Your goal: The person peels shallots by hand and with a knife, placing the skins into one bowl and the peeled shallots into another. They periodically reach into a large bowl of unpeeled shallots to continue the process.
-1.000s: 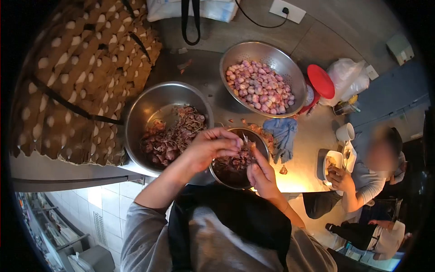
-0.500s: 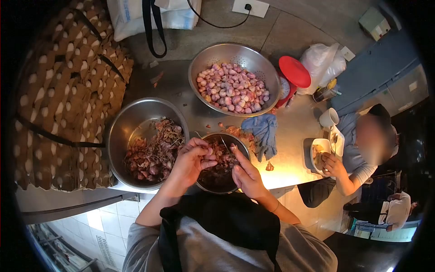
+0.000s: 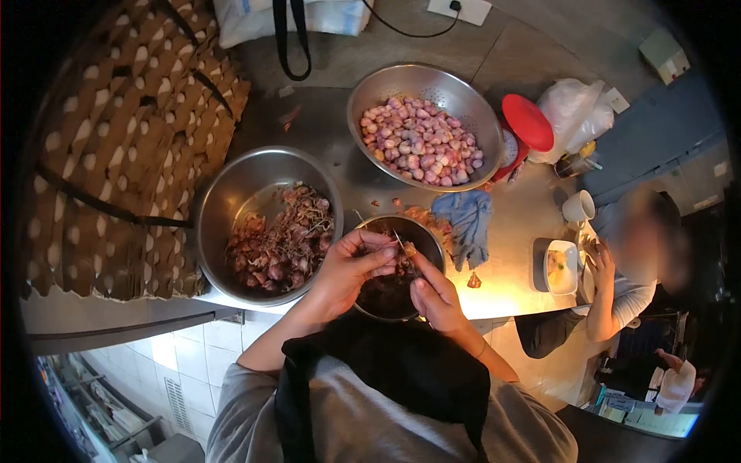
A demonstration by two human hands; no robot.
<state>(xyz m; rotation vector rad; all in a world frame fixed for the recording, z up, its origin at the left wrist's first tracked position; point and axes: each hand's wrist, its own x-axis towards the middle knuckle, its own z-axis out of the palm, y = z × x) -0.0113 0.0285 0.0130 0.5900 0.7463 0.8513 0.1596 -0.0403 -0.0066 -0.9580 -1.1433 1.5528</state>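
Observation:
My left hand [image 3: 353, 272] is closed, fingertips pinched around a shallot that they mostly hide. My right hand [image 3: 441, 299] grips a small knife, and its thin blade [image 3: 398, 238] points up between the two hands. Reddish-brown peel [image 3: 409, 248] shows at the right fingertips. Both hands are over a small metal bowl [image 3: 440, 251] with dark skins inside. Left of it stands a larger metal bowl [image 3: 212, 224] holding unpeeled shallots [image 3: 282, 247] with dry roots. Behind is a metal colander [image 3: 363, 89] of peeled pink shallots [image 3: 421, 143].
A blue cloth [image 3: 467, 224] and loose skins lie right of the small bowl. Farther right are a red scale [image 3: 527, 123], a plastic bag [image 3: 575, 112], a mug [image 3: 577, 207] and a white food dish [image 3: 561, 266] beside a seated person [image 3: 629, 297]. Stacked egg trays [image 3: 123, 154] stand left.
The view has shifted, so everything on the table sits farther right. My hands have come closer together, with peel now at the right fingertips. The seated person's hand has left the white dish.

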